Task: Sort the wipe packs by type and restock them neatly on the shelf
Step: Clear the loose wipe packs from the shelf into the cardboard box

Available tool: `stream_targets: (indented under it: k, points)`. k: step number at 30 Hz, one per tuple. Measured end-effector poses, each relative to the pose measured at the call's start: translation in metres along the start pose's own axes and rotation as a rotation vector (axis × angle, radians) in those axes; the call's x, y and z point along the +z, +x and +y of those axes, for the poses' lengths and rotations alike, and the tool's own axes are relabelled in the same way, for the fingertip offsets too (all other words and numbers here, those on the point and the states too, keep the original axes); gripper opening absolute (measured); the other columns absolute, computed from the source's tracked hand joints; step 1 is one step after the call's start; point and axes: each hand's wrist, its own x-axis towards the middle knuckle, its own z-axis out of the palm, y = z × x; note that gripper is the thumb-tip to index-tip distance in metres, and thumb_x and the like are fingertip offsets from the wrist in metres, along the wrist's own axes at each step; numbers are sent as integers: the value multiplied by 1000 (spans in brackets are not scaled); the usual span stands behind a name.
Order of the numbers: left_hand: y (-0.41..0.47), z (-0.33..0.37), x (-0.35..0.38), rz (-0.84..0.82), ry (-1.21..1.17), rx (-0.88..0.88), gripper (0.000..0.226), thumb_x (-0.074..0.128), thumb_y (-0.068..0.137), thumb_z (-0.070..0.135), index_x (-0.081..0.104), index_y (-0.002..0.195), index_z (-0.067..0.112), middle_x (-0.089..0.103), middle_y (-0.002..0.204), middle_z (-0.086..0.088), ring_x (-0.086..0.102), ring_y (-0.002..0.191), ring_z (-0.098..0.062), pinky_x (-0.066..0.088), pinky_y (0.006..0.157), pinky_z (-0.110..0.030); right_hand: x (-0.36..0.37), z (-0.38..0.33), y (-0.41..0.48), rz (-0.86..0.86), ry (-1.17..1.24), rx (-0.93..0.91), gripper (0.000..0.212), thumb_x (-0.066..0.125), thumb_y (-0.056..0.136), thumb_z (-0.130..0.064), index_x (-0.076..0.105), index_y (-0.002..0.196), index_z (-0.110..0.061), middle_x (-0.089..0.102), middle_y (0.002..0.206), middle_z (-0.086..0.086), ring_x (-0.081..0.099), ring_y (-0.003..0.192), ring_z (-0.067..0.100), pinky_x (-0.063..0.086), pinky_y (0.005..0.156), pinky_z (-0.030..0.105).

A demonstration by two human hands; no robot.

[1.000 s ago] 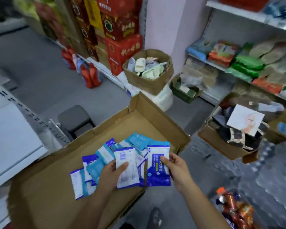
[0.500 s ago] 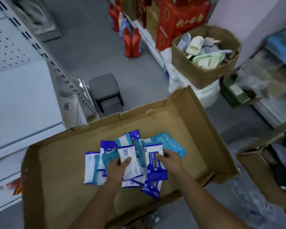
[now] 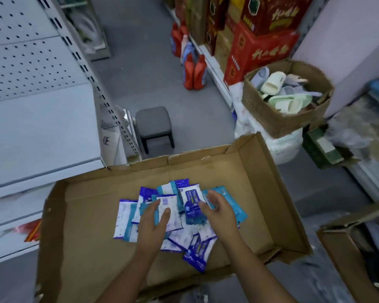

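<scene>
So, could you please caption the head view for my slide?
Left hand and right hand over wipe packs heaped in cardboard box.

wipe packs [image 3: 127,219] piled in cardbd tray [image 3: 85,232]

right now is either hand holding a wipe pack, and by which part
Nothing looks gripped. The left hand presses a white wipe pack at its left edge; the right hand hovers open above the pile.

both forearms reach forward, left hand [image 3: 154,224] flat, right hand [image 3: 220,212] with fingers [image 3: 214,197] loosely spread
</scene>
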Motion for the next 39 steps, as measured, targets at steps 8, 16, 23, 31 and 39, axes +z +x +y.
stream_targets:
  k: [8,16,23,31,39]
  points:
    - [-118,40,-68,68,-263,265,46,55,97,50,51,139,32,55,138,20,47,128,8,41,95,-6,17,-51,-104,-289,109,-281,44,71,90,-16,58,128,-34,63,129,-17,55,124,-1,43,104,24]
    - [-183,18,-190,345,-293,374,61,51,88,53,49,142,24,54,142,15,49,130,4,41,100,-11,108,-108,-190,-575,49,-445,44,72,88,-22,57,126,-37,62,132,-14,53,125,-2,41,112,34]
    - [-226,-46,-311,574,-364,379,58,50,91,53,47,143,28,53,143,17,46,136,-6,37,114,-41,248,-122,-263,-803,23,-499,48,71,80,-30,57,126,-34,63,132,-8,56,126,7,41,112,46]
    - [-279,-165,-495,770,-466,342,58,52,90,50,48,143,26,53,144,12,46,137,-10,36,115,-51,455,-118,-390,-1006,-59,-515,42,73,86,-23,60,125,-33,66,129,-10,59,123,9,44,109,47]
    - [-286,-231,-651,824,-524,332,55,53,89,52,49,141,32,54,141,17,46,135,-4,36,117,-45,608,-140,-474,-1093,-102,-555,45,70,91,-19,57,133,-27,64,130,-12,57,125,5,42,111,44]
